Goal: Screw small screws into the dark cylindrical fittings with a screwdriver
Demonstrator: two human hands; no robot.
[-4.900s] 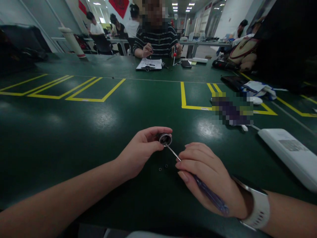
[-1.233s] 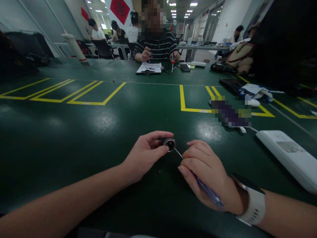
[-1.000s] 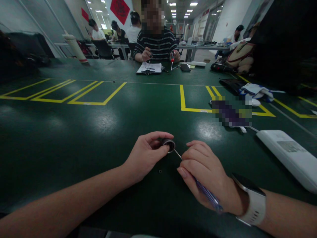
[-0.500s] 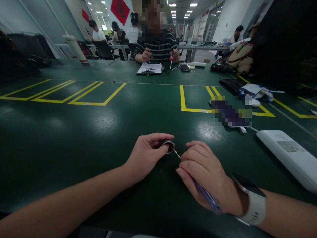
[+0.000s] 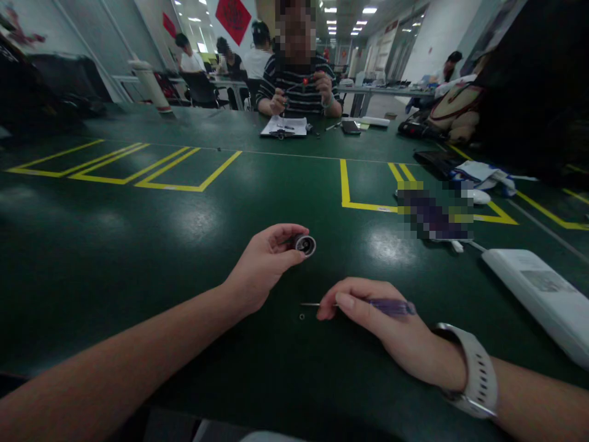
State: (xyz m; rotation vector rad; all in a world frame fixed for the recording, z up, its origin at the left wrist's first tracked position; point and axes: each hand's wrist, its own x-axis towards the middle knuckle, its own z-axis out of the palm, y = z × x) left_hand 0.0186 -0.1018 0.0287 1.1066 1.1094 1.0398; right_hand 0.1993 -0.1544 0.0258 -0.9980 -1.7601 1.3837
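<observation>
The left hand (image 5: 262, 264) pinches a round metal part (image 5: 305, 246) between thumb and fingers. It holds the part by its side, so the hollow end is not covered, and that end tips toward the person, maybe so they can see inside. The right hand (image 5: 381, 319) pinches a screwdriver (image 5: 391, 307) with the thumb on one side and fingers on the other. The handle lies back along the palm, which likely helps keep the thin tip steady. The tip points left, well apart from the metal part. A tiny ring-shaped piece (image 5: 302, 317) sits on the tabletop (image 5: 230, 368), just left of the right hand's fingertips and close to the tip. I cannot tell if the tip touches the tabletop. A white box (image 5: 534, 294) lies off to the right of the right hand, out of its way.
</observation>
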